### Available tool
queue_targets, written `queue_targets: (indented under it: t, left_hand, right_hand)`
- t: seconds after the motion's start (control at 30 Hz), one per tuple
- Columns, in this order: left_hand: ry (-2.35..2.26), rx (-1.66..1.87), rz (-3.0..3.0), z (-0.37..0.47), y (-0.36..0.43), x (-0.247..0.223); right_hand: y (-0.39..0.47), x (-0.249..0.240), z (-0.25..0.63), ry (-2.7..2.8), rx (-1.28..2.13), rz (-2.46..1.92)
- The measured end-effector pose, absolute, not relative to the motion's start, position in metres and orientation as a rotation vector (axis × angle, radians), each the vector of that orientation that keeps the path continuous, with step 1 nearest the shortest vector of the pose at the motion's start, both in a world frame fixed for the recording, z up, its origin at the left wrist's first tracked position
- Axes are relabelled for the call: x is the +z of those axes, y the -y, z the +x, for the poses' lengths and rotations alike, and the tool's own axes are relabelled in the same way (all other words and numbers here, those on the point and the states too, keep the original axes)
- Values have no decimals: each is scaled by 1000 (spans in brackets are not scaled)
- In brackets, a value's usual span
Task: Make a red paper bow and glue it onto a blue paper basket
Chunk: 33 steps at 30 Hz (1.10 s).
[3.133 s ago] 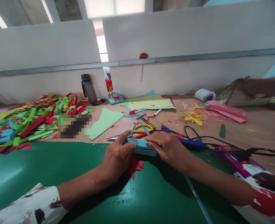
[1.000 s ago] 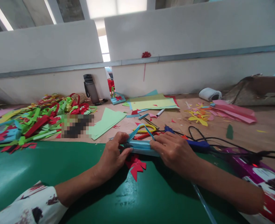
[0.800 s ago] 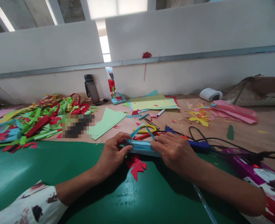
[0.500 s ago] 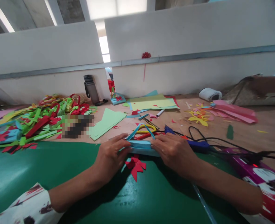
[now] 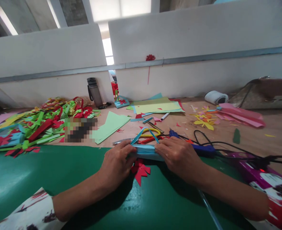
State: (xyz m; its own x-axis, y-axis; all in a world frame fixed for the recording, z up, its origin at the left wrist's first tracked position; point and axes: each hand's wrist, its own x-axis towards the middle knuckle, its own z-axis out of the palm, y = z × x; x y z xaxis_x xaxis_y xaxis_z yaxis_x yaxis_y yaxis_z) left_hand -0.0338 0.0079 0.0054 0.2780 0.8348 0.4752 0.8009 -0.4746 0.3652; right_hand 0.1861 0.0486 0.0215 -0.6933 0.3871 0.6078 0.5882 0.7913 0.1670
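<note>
Between my hands is a small light-blue paper bag (image 5: pixel 147 149) with a thin blue strip handle (image 5: pixel 148 130) rising in an arch at its far side. My left hand (image 5: pixel 118 158) pinches its left end, fingers closed. At the right end, my right hand (image 5: pixel 179 156) grips the paper the same way, with its fingertips on the top edge. A red paper flower (image 5: pixel 141 172) lies just below the bag on the green mat (image 5: pixel 88 204); whether it is attached to the bag I cannot tell.
Yellow-handled scissors (image 5: pixel 152 132) and a blue glue gun (image 5: pixel 173 133) lie just beyond the bag. A purple power strip (image 5: pixel 253 174) with black cables is at right. Green and red paper strips (image 5: pixel 57 118) pile up at left. A clear glue stick (image 5: pixel 210 207) rests in front.
My left hand has shifted slightly right along the bag, uncovering the scissors' metal blades behind it. My right hand stays in place.
</note>
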Motion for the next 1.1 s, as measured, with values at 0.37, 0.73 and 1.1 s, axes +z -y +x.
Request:
queue_targets:
  t: [0.37,0.73,1.1]
  left_hand:
    - [-1619,872,2540,-24,-6,4]
    - [-1475,1018,2736,-11,-13,-1]
    - [-1381,1076,2593,-5,-17,1]
  right_hand:
    - [-49,21,186,2421,-489,-742]
    - [-46,23,185,2424,-499,-743]
    - [-46,22,186,2463,-386,-716]
